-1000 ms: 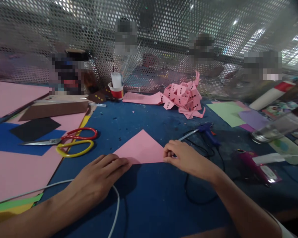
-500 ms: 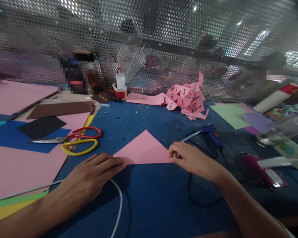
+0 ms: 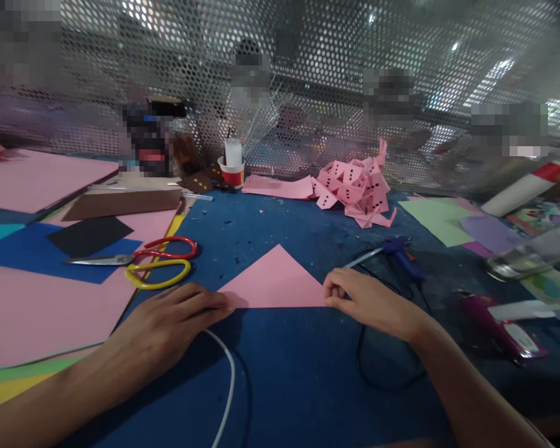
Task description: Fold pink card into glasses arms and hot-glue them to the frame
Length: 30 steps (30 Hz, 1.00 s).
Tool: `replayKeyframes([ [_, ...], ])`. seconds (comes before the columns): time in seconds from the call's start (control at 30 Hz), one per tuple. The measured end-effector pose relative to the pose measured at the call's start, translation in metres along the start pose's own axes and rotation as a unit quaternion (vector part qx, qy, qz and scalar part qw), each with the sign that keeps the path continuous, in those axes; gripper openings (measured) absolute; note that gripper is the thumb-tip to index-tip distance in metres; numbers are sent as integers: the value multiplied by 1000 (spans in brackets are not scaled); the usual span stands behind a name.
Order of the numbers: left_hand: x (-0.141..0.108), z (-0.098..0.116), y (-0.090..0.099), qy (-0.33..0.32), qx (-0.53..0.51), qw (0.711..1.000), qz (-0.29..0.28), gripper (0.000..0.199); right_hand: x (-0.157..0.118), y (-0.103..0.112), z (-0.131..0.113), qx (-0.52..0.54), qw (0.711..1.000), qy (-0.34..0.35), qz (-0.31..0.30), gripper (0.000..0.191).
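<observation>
A pink paper triangle lies on the blue tabletop, its point facing away from me and its long straight edge toward me. At the left corner, my left hand has its fingers pressed together on the paper, covering that tip. My right hand pinches the right corner between thumb and curled fingers. Left of the paper lie scissors with one red and one yellow handle loop.
Behind are a pile of folded pink pieces, pink strips and a paper cup. A blue glue gun with its cord and a magenta tool lie right. Coloured sheets cover the left; a white cable runs in front.
The whole view has shifted slightly, so most things appear a little further right. Both hands remain at the triangle's corners.
</observation>
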<state>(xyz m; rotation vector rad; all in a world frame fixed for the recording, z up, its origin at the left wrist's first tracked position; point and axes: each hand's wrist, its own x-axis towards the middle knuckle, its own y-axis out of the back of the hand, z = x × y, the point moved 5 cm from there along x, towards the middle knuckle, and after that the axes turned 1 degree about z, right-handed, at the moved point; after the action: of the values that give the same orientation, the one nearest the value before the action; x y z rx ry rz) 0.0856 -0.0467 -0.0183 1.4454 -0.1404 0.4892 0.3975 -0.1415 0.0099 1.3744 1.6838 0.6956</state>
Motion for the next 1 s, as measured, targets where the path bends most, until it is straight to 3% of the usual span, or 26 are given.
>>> replayKeyframes([
  [0.3,-8,-9,8,38,32,998,46,41,1,-1,1,0,1000,-3,-1,6],
  [0.6,-14,-14,11,-6,53,998,41,39,-3,5,7,-2,1000,-20,-13,7],
  [0.83,-23,-17,13,49,34,997,48,42,-6,8,13,-16,999,-39,-28,10],
  [1.0,-24,-18,14,61,48,997,22,42,-7,9,19,-17,999,-33,-35,11],
])
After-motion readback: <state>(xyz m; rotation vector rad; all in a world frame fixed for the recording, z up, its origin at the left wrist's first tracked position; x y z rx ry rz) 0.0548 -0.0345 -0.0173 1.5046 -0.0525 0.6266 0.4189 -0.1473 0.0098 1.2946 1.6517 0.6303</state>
